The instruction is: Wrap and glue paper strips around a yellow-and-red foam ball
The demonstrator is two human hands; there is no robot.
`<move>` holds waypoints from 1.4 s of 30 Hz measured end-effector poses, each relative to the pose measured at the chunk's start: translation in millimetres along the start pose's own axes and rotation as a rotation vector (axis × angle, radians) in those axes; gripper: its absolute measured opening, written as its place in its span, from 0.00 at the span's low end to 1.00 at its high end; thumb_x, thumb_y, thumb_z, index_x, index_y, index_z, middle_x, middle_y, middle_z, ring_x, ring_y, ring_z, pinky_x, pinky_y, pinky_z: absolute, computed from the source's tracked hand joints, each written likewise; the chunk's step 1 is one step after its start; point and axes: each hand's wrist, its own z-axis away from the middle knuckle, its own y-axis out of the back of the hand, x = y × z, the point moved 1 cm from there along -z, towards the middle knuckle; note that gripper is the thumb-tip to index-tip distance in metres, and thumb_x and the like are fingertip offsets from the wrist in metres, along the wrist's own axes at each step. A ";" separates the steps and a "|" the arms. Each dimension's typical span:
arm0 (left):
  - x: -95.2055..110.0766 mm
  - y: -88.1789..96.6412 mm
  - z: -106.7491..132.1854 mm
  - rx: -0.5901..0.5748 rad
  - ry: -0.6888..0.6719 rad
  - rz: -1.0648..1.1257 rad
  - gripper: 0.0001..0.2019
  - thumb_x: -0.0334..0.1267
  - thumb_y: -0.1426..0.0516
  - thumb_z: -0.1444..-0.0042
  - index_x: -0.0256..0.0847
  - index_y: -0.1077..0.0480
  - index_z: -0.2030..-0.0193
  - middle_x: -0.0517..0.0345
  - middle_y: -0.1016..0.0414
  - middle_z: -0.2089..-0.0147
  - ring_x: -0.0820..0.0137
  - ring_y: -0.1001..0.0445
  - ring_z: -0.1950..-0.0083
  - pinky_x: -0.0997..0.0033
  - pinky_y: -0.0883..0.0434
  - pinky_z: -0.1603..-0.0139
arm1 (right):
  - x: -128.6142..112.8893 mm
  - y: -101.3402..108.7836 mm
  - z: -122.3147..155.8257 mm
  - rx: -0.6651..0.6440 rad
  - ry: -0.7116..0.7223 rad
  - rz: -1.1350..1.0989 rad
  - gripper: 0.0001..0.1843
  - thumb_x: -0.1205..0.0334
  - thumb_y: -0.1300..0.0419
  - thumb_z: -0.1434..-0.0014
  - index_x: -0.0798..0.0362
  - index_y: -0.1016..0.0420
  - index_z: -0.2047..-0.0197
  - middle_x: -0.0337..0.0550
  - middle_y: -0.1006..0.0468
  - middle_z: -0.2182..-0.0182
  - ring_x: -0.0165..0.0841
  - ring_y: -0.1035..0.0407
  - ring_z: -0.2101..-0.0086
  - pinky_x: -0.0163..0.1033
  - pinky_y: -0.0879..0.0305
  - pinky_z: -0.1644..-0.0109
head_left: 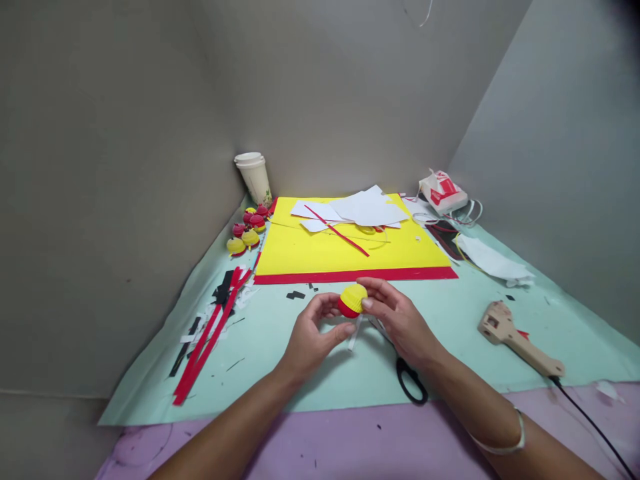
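Observation:
Between my two hands is a small yellow-and-red ridged paper ball (354, 299), yellow on top and red along its lower left. My right hand (400, 320) pinches its right side with thumb and fingers. The curled fingers of my left hand (313, 333) support the ball from the left, while the thumb sits just below it. Under the hands lies a narrow white strip (354, 337). Black-handled scissors (411, 381) rest beneath my right wrist, with their blades partly covered by that hand.
A beige glue gun (520, 341) with a cord lies right. Red strips (210, 340) and black scraps lie left, below several similar red and yellow paper balls (250, 238) and a leaning cup (254, 177). Behind are yellow sheets (300, 257), white paper (370, 207) and a tissue pack (443, 192).

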 end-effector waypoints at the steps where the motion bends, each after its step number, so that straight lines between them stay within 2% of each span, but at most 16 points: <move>1: -0.4 -0.3 -0.3 0.006 0.002 0.002 0.23 0.44 0.32 0.52 0.41 0.31 0.51 0.50 0.25 0.52 0.61 0.28 0.50 0.59 0.35 0.46 | -0.9 -0.3 0.0 0.000 0.008 0.019 0.22 0.55 0.35 0.43 0.49 0.29 0.47 0.46 0.24 0.52 0.40 0.29 0.50 0.46 0.33 0.45; 6: -0.9 -0.7 -0.9 0.038 0.019 0.024 0.20 0.44 0.33 0.51 0.41 0.29 0.53 0.51 0.24 0.53 0.62 0.27 0.52 0.61 0.33 0.47 | -8.0 -5.0 1.9 0.002 0.031 0.133 0.20 0.56 0.36 0.44 0.50 0.29 0.48 0.47 0.24 0.52 0.40 0.30 0.49 0.47 0.32 0.45; 11: -0.8 0.0 -0.7 0.061 0.005 0.011 0.19 0.43 0.33 0.50 0.41 0.29 0.53 0.51 0.24 0.53 0.63 0.27 0.53 0.62 0.33 0.48 | -7.0 -7.1 2.9 -0.068 0.033 0.166 0.28 0.58 0.35 0.44 0.47 0.34 0.41 0.49 0.29 0.43 0.42 0.33 0.44 0.48 0.32 0.44; 14: -0.5 0.1 -0.5 0.059 -0.007 0.009 0.19 0.42 0.34 0.49 0.41 0.30 0.52 0.51 0.24 0.53 0.63 0.27 0.52 0.62 0.33 0.48 | -4.0 -5.2 2.0 -0.096 0.054 0.204 0.29 0.58 0.35 0.43 0.46 0.36 0.39 0.49 0.29 0.42 0.41 0.32 0.45 0.49 0.33 0.42; 20: 8.2 -0.6 0.8 0.022 -0.073 -0.142 0.21 0.40 0.35 0.47 0.45 0.29 0.46 0.51 0.25 0.47 0.61 0.28 0.48 0.59 0.34 0.45 | -9.7 -3.2 4.5 -0.077 0.217 0.484 0.31 0.62 0.35 0.44 0.46 0.36 0.38 0.47 0.28 0.44 0.40 0.31 0.47 0.49 0.34 0.42; 26: 8.5 -1.1 2.7 0.068 -0.263 -0.349 0.21 0.30 0.36 0.51 0.46 0.29 0.48 0.54 0.25 0.50 0.62 0.28 0.49 0.61 0.33 0.45 | -14.5 -6.0 9.5 -0.147 0.534 0.756 0.35 0.69 0.39 0.43 0.44 0.42 0.34 0.47 0.28 0.44 0.40 0.33 0.46 0.50 0.34 0.42; 29: 6.9 -0.2 5.9 0.148 -0.461 -0.458 0.22 0.27 0.38 0.50 0.46 0.31 0.48 0.54 0.26 0.50 0.62 0.28 0.49 0.60 0.31 0.46 | -16.8 -4.9 11.8 -0.176 0.673 0.821 0.36 0.70 0.40 0.42 0.45 0.45 0.33 0.49 0.31 0.41 0.41 0.36 0.42 0.51 0.37 0.39; 33: 11.4 2.2 11.0 0.251 -0.708 -0.553 0.22 0.30 0.36 0.48 0.45 0.34 0.47 0.53 0.26 0.51 0.63 0.28 0.49 0.60 0.30 0.47 | -22.2 -1.4 16.0 -0.163 0.815 0.867 0.40 0.69 0.37 0.44 0.47 0.47 0.31 0.51 0.33 0.41 0.42 0.38 0.42 0.51 0.37 0.39; 36: 17.0 3.8 14.0 0.289 -0.803 -0.582 0.22 0.29 0.36 0.48 0.43 0.34 0.47 0.51 0.27 0.52 0.63 0.28 0.50 0.61 0.29 0.48 | -24.7 0.7 18.6 -0.149 0.879 0.888 0.40 0.68 0.35 0.44 0.48 0.46 0.32 0.52 0.32 0.43 0.42 0.37 0.43 0.49 0.36 0.40; 42: 20.4 1.5 18.0 0.240 -0.878 -0.610 0.24 0.25 0.37 0.49 0.42 0.35 0.46 0.49 0.29 0.52 0.63 0.28 0.50 0.61 0.28 0.49 | -25.1 -0.5 19.9 -0.183 0.895 0.889 0.36 0.67 0.35 0.44 0.48 0.42 0.35 0.51 0.31 0.46 0.41 0.35 0.46 0.48 0.35 0.43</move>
